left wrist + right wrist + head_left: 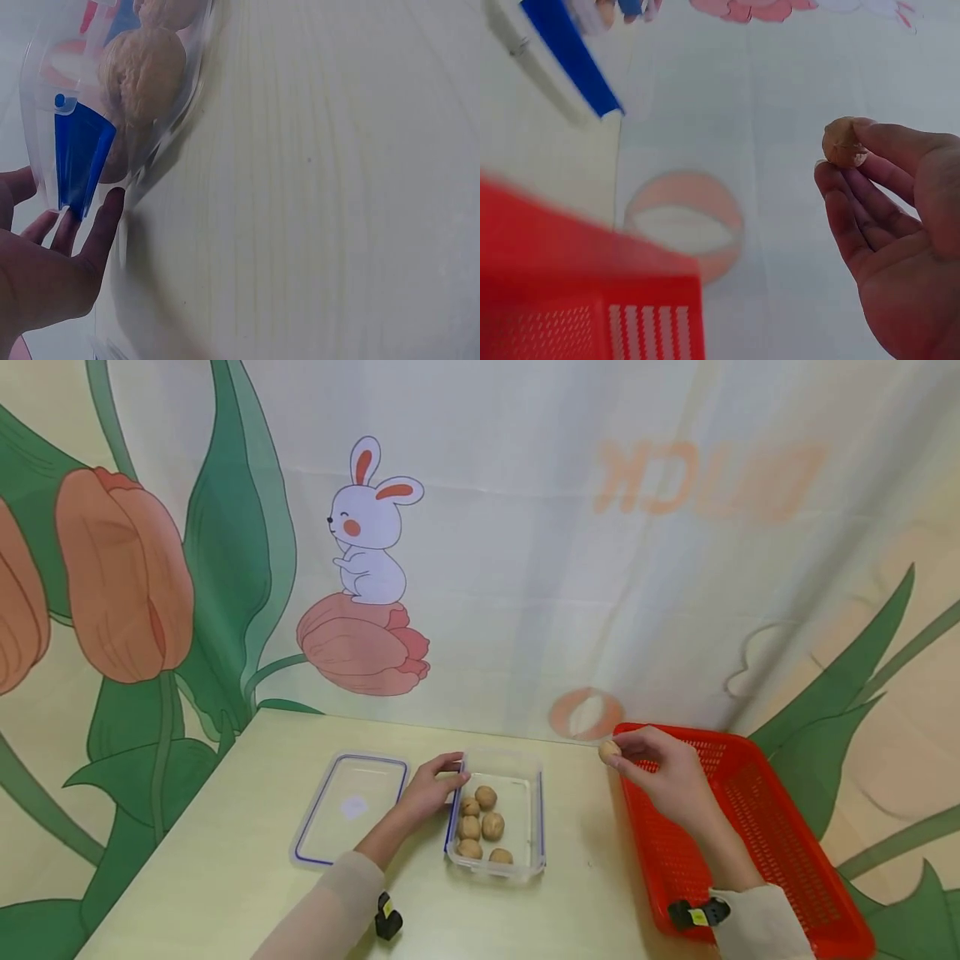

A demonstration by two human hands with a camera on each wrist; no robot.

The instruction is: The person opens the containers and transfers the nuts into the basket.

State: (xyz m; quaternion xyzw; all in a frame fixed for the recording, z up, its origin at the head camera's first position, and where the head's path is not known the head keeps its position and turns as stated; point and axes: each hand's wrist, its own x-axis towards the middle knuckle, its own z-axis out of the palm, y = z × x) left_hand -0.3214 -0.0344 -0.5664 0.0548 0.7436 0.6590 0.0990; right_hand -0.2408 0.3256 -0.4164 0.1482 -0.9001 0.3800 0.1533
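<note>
My right hand (pixel 675 781) pinches a walnut (pixel 609 752) between thumb and fingertips, above the left rim of the red basket. The right wrist view also shows this walnut (pixel 844 142), held up in front of the wall. With my left hand (pixel 429 792) I grip the left side of a clear plastic container (pixel 525 868), thumb at the rim and fingers outside. Several walnuts (pixel 492 826) lie in it, mostly along its left and near sides. In the left wrist view, fingers (pixel 101 232) touch the container near its blue clip (pixel 82 154).
A clear lid (pixel 352 852) with a blue seal lies flat left of the container. The red plastic basket (pixel 648 877) stands at the table's right. Behind the pale table (pixel 225 860) hangs a printed curtain (pixel 510 568) with tulips and a rabbit.
</note>
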